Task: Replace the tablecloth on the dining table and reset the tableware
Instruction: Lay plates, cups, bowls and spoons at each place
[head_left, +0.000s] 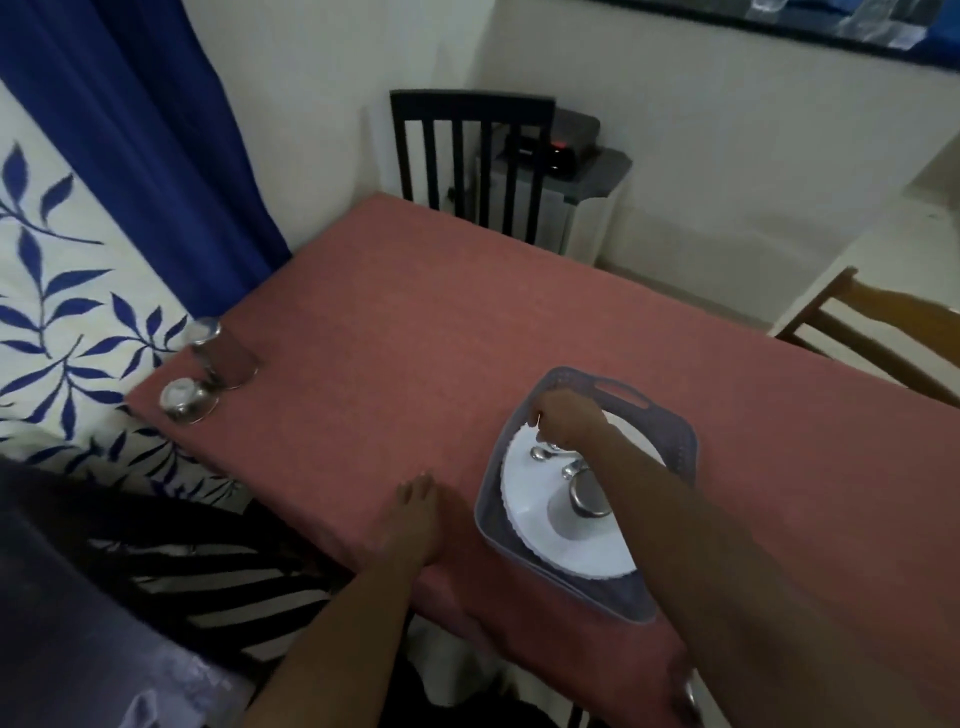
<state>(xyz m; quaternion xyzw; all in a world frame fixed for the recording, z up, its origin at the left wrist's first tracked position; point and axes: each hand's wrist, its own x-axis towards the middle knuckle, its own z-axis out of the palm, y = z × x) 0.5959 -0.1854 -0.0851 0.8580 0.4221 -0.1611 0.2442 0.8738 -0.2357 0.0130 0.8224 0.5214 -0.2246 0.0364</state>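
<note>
A pink-red tablecloth (415, 322) covers the dining table. On its near right sits a grey plastic tray (680, 447) holding white plates (545, 525), spoons (543, 454) and a small steel bowl (589, 496). My right hand (563, 421) is over the far side of the tray, its fingers curled at the rim of the top plate. What it grips is too small to tell. My left hand (413, 512) lies flat on the cloth, left of the tray. An upturned steel glass (221, 353) and an upturned steel bowl (184, 400) stand at the table's left edge.
A dark slatted chair (467, 156) stands at the far end, with a grey-topped white appliance (582, 192) behind it. A wooden chair (883, 332) is at the right side. Blue curtain (156, 130) and leaf-print fabric (57, 301) hang on the left.
</note>
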